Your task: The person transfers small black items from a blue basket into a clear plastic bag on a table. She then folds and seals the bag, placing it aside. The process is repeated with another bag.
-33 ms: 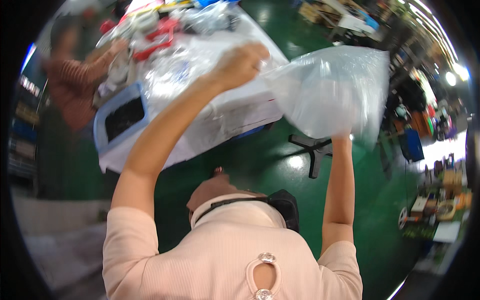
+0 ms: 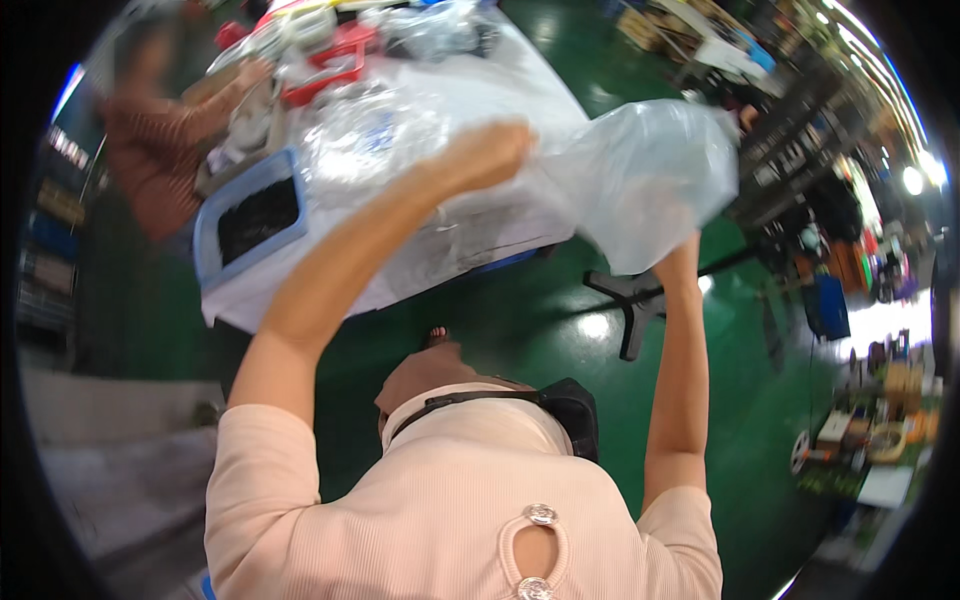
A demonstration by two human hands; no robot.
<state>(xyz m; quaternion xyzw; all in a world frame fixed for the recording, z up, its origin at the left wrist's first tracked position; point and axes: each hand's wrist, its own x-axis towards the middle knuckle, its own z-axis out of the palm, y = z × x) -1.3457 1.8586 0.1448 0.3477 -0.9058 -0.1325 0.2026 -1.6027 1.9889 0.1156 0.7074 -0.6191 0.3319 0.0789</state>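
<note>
Your single head camera looks steeply down over your own chest and raised arms, close to them. The counter [image 2: 300,290] sits at upper left, the green floor [image 2: 500,330] below. Its fisheye rim bends and probably blurs the edges.

- right hand [image 2: 684,250] mostly hidden behind the clear plastic bag [image 2: 650,180], fingers not visible
- person in the brown top [image 2: 150,150], upper left, totally blurred
- clutter on the table [image 2: 480,215] up top too smeared to identify
</note>
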